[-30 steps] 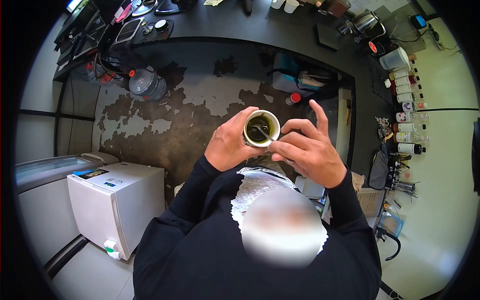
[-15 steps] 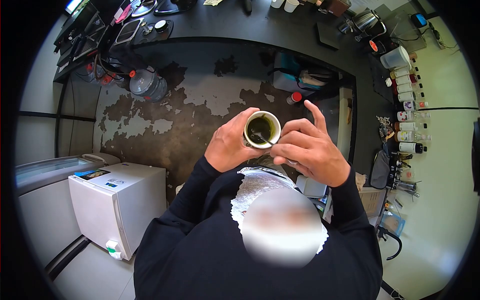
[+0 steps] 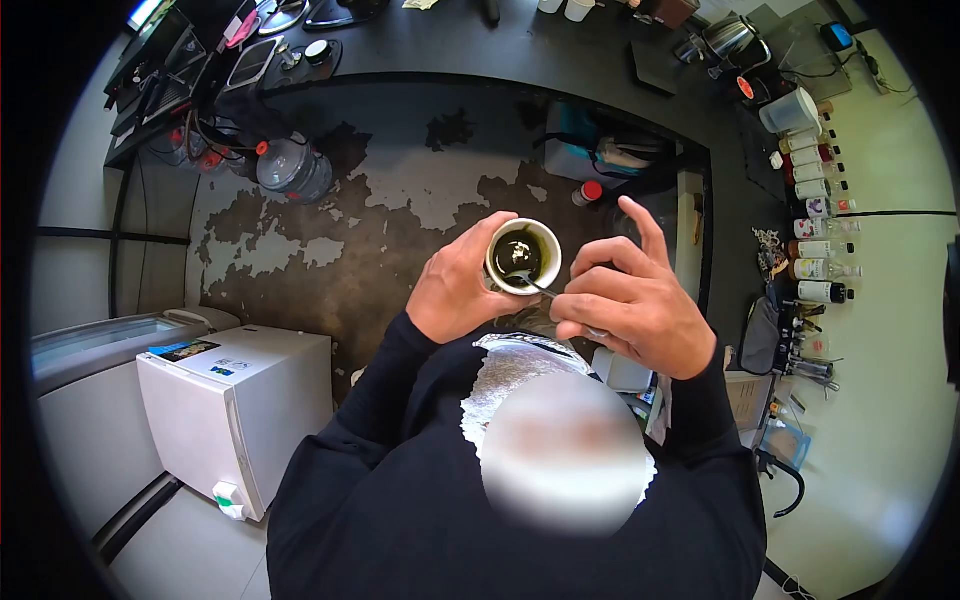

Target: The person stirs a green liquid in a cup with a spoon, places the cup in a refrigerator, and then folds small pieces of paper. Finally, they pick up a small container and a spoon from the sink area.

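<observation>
A white cup (image 3: 552,243) of dark green liquid (image 3: 519,254) is held in front of my chest, its open top facing up toward me. My left hand (image 3: 457,285) wraps around the cup's left side and underneath. On the other side, my right hand (image 3: 630,300) pinches the handle of a metal spoon (image 3: 536,286), with the index finger raised. The spoon slants over the cup's lower right rim, and its tip rests in the liquid. Part of the spoon's handle is hidden by my fingers.
A black counter (image 3: 450,45) runs along the far side, with white paper cups (image 3: 578,9) on it. Several bottles (image 3: 822,250) line the right counter. At left stand a small white fridge (image 3: 235,400) and, on the floor, a large water bottle (image 3: 293,170).
My right hand has shifted slightly right and away from the cup, drawing the spoon partly back. More of the spoon shows now. My left hand and the cup have barely moved.
</observation>
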`<action>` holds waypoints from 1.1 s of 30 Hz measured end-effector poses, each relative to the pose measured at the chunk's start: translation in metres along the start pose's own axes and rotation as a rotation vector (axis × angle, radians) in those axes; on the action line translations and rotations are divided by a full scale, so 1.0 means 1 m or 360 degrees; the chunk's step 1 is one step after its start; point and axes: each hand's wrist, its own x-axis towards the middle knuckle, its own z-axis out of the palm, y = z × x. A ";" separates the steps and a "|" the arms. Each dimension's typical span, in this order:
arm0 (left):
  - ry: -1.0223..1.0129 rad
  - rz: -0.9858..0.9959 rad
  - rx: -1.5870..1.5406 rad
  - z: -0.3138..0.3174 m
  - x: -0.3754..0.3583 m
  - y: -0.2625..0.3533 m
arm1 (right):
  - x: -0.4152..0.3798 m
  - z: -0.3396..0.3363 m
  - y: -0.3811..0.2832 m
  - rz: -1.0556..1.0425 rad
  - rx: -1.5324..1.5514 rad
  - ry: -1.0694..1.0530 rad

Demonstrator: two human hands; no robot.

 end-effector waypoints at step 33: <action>-0.0046 0.0002 0.0056 0.002 -0.007 0.005 | 0.004 -0.006 -0.002 -0.0066 -0.0119 -0.0089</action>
